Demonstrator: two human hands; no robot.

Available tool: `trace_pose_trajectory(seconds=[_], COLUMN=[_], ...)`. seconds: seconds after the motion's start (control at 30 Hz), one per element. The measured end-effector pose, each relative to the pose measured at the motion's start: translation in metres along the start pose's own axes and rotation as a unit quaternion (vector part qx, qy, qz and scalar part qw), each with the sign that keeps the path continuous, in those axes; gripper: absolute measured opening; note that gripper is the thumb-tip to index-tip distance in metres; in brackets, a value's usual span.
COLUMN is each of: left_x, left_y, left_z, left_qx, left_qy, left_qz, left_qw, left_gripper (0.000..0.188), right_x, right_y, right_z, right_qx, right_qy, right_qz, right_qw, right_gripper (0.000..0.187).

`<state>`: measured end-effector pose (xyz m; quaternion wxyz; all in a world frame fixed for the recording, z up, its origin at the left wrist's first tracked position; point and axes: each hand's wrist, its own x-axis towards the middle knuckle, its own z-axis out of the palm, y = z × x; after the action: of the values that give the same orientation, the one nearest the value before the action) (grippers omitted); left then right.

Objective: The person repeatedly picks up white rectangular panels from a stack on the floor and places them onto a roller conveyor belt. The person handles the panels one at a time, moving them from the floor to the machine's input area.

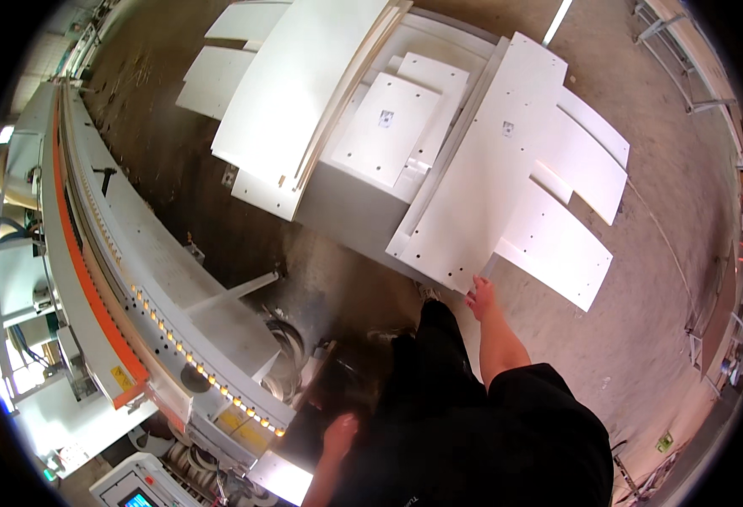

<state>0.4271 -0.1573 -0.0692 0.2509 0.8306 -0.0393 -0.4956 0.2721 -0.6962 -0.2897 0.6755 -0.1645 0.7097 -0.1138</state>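
Note:
My right hand (481, 299) is at the near edge of a long white panel (473, 198) with drilled holes and a small label. Its fingers are closed at the panel's corner, and the part beneath the edge is hidden. My left hand (340, 434) hangs low by my body, beside the near end of the long machine. Its fingers look loosely curled, and I see nothing in them. Smaller white panels (552, 255) lie partly under the long one on its right side.
A grey stand (350, 207) bears more white boards (388, 118) and a large white panel (299, 84). Along the left runs a long machine with an orange strip (86, 279) and yellow rollers (177, 346). A control box (126, 483) and coiled hose (285, 351) are nearby.

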Motion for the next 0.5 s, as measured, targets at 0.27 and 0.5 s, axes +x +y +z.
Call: trace_pose_trajectory(seconds=[0.27, 0.5], left_x=[0.053, 0.108], left_y=[0.075, 0.202], left_z=[0.011, 0.062], left_qx=[0.0, -0.063], left_qy=[-0.07, -0.108], left_qz=[0.128, 0.094], left_qw=[0.989, 0.988], left_gripper=[0.035, 0.05], right_x=[-0.023, -0.073], right_y=[-0.004, 0.02], right_z=[-0.01, -0.038], right_qx=[-0.069, -0.067], right_qy=[-0.142, -0.248], right_qz=[-0.015, -0.016], right_qw=[0.987, 0.966], right_gripper=[0.045, 0.035])
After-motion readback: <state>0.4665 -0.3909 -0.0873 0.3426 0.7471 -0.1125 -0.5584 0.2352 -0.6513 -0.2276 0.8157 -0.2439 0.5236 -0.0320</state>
